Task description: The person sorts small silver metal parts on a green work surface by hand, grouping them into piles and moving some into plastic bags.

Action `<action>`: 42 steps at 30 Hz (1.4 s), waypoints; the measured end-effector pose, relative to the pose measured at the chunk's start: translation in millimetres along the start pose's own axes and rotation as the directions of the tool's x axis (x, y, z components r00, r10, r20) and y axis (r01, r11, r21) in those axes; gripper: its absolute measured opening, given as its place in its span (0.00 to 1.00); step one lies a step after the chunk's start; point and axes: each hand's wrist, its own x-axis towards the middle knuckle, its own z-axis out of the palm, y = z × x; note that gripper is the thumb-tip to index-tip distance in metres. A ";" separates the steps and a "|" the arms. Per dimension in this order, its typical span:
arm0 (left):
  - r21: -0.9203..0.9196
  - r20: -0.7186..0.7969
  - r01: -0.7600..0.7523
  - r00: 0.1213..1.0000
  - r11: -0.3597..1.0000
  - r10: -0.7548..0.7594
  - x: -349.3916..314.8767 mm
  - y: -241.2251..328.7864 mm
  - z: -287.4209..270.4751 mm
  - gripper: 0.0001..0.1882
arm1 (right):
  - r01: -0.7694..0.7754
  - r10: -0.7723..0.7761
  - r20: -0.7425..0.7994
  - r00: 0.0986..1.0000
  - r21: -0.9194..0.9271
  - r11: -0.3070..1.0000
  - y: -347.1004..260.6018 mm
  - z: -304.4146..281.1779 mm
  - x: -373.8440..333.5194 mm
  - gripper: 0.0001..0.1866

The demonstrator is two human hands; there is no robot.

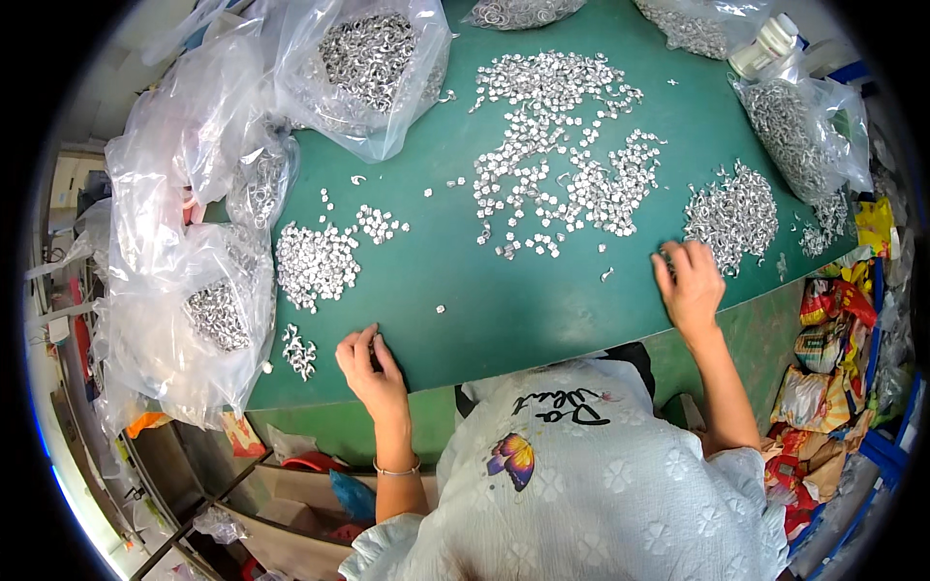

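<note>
My left hand (374,375) rests at the near edge of the green table, fingers loosely bent and a gap beside the thumb; nothing shows in it. Near it lie a small cluster of curved silver metal pieces (299,352) and a heap of small pale, flower-like metal pieces (317,263). At the right, my right hand (692,288) has its fingertips near the tabletop, thumb apart, with no piece visible in it. It is beside a pile of curved silver metal pieces (731,218). A lone pale piece (441,309) sits between the hands.
A wide spread of pale metal pieces (552,145) covers the far middle of the table (417,247). Clear plastic bags of metal parts stand at the far left (363,63), left edge (218,315) and right (790,131). A white bottle (767,46) stands behind.
</note>
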 end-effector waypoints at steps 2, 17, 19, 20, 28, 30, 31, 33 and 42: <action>0.061 -0.031 0.004 1.000 0.998 -0.002 -0.5 1.9 -2.6 0.12 | -0.103 0.102 -0.015 0.995 -0.085 0.991 12.0 0.4 2.8 0.11; -0.235 0.212 -0.214 0.941 0.948 0.265 14.7 59.9 39.8 0.12 | -0.046 0.043 0.020 0.999 0.188 0.981 -27.7 11.1 -1.0 0.10; -0.263 0.226 -0.260 0.920 0.929 0.321 22.7 64.4 46.6 0.12 | -0.126 0.129 -0.048 0.991 0.054 0.991 -9.2 8.7 2.5 0.10; -0.276 0.231 -0.282 0.909 0.919 0.348 28.0 68.0 51.1 0.12 | -0.166 0.165 -0.046 0.985 -0.008 0.986 -0.8 9.3 4.5 0.10; -0.385 0.251 -0.422 0.808 0.821 0.533 75.5 120.4 101.9 0.18 | -0.206 0.196 0.067 0.978 0.223 0.953 -25.0 37.9 67.3 0.26; -0.378 0.278 -0.403 0.809 0.833 0.518 79.0 130.3 107.2 0.19 | -0.288 0.255 0.152 0.955 0.267 0.920 -40.3 57.5 73.1 0.30; -0.341 0.261 -0.405 0.827 0.849 0.499 81.0 130.8 108.2 0.19 | -0.214 0.181 0.126 0.975 0.336 0.917 -48.9 64.4 70.8 0.29; -0.283 0.231 -0.402 0.853 0.871 0.468 84.8 133.4 111.0 0.19 | -0.131 0.093 0.109 0.990 0.435 0.891 -64.7 61.8 70.0 0.26; -0.270 0.214 -0.476 0.818 0.837 0.534 187.1 157.7 165.3 0.21 | 0.067 -0.099 -0.001 0.995 0.745 0.663 -47.7 62.4 129.8 0.15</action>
